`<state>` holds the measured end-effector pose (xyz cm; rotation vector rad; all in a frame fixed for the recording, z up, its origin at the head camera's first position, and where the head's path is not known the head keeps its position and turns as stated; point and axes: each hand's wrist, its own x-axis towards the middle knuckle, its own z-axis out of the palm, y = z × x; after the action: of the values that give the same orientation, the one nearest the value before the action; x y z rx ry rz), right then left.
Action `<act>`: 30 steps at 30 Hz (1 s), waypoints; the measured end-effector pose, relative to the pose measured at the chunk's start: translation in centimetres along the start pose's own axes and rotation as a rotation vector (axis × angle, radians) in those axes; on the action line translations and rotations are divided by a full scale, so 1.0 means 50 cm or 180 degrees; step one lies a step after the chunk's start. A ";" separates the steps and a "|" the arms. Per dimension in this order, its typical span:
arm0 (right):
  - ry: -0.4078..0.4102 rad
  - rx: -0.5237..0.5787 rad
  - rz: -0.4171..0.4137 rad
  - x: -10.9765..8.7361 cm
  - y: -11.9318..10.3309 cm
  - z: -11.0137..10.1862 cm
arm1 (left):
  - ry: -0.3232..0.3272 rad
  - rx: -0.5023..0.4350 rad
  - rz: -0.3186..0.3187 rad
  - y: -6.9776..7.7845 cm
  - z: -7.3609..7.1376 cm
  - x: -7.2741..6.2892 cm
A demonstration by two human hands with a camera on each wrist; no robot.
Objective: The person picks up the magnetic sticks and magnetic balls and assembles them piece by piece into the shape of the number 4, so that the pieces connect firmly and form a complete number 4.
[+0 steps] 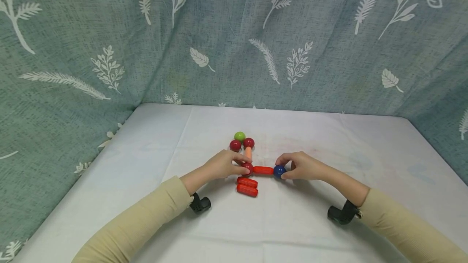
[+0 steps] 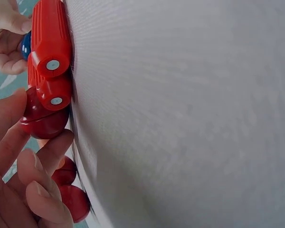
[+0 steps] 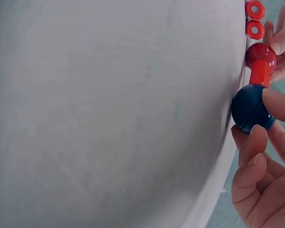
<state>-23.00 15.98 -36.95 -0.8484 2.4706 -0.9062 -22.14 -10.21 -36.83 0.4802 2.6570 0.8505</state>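
My left hand point(image 1: 224, 165) pinches a dark red ball point(image 1: 248, 169) between thumb and fingers. With its thumb and fingertips, my right hand point(image 1: 304, 167) holds a blue ball point(image 3: 251, 108). A ridged red rod point(image 1: 263, 170) bridges the two balls, an end at each. Behind the red ball an orange rod point(image 1: 248, 152) points away from me, its near end partly hidden by the left fingers. Two more red rods point(image 2: 51, 38) lie side by side just in front of the left hand, with pale round discs on their ends.
Past the orange rod, a green ball point(image 1: 239, 136) and two dark red balls point(image 1: 235, 145) sit in a cluster on the white-covered table point(image 1: 307, 230). A green leaf-patterned cloth point(image 1: 234, 44) hangs behind. Each wrist wears a black camera point(image 1: 200, 203).
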 end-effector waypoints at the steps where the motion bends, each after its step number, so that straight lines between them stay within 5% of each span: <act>1: -0.0002 0.0000 0.0008 0.000 0.000 0.000 | -0.0003 -0.0001 0.0011 -0.001 0.000 0.000; 30: 0.0063 0.0049 0.0074 0.016 0.002 -0.009 | 0.0035 -0.0039 0.0015 -0.022 -0.007 0.019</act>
<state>-23.87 15.72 -36.82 -0.8077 2.4818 -0.9288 -23.38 -10.84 -37.42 0.4803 2.6600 0.8729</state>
